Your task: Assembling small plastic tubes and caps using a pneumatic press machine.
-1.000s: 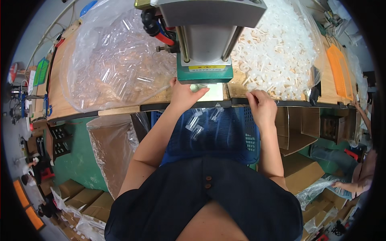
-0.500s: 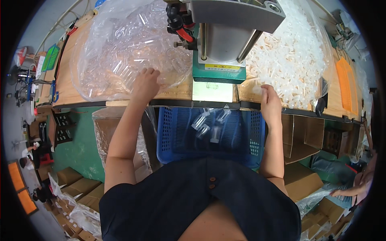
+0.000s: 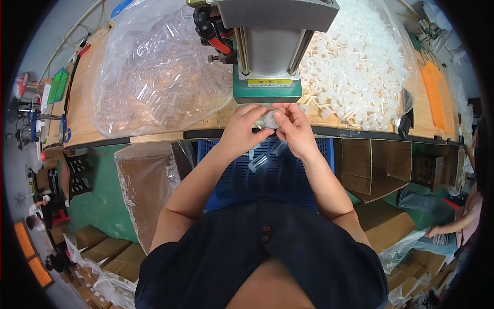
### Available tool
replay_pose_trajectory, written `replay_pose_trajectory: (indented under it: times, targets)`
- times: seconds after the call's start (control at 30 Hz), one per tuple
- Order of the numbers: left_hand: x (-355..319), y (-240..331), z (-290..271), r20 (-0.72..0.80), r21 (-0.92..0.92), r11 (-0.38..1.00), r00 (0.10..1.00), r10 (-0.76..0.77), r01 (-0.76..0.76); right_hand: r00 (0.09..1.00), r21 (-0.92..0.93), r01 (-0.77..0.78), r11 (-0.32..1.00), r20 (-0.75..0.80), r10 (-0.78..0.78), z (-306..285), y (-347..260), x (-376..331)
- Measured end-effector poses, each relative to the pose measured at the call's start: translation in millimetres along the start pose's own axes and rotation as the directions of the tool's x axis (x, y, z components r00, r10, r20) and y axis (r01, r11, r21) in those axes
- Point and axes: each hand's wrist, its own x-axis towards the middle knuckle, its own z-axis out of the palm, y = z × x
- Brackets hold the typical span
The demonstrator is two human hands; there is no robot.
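Observation:
In front of the press (image 3: pixel 267 90) my two hands have come together over the table's front edge. My left hand (image 3: pixel 243 130) is closed around the side of a clear plastic tube, mostly hidden by the fingers. My right hand (image 3: pixel 295 131) pinches a round whitish plastic cap (image 3: pixel 273 119) at the tube's end; whether it is seated cannot be made out. Left of the press lies a pile of clear tubes (image 3: pixel 170 77) on a plastic sheet. To the right spreads a heap of small white plastic parts (image 3: pixel 355 67).
Below the table edge stands a blue basket (image 3: pixel 236 188) with a few clear tubes (image 3: pixel 258 162) in it. Cardboard boxes (image 3: pixel 378 170) flank it. An orange tray (image 3: pixel 439 100) lies at the table's right, a green one (image 3: pixel 58 85) at its left. Another person's arm (image 3: pixel 447 226) shows at right.
My left hand has moved right from the tube pile and my right hand left from the white parts. They now meet in front of the press, holding a tube and cap.

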Motion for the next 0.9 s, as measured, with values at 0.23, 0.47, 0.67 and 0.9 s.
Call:
replay_pose_trajectory:
  times: [0.23, 0.47, 0.67, 0.9]
  targets:
    - [11.7, -45.6, 12.1, -0.091, 0.296, 0.954, 0.995, -0.03, 0.056, 0.86, -0.904, 0.15, 0.4, -0.081, -0.505, -43.3, -6.9, -4.6]
    - [20.8, -34.2, -24.9, 0.394, 0.131, 0.961, 0.876, -0.277, 0.245, 0.946, -0.993, -0.03, 0.11, -0.064, -0.318, -75.5, 4.8, 6.9]
    - [24.3, -98.4, -112.9, -0.063, 0.832, 0.555, 0.997, 0.053, 0.023, 0.886, -0.835, 0.021, 0.55, -0.239, -0.397, -74.0, -14.7, 12.8]
    - [5.9, -66.9, -81.5, -0.092, 0.149, 0.982, 0.99, -0.102, 0.115, 0.998, 0.182, 0.028, 0.983, -0.068, -0.016, -45.5, -7.2, 1.6]
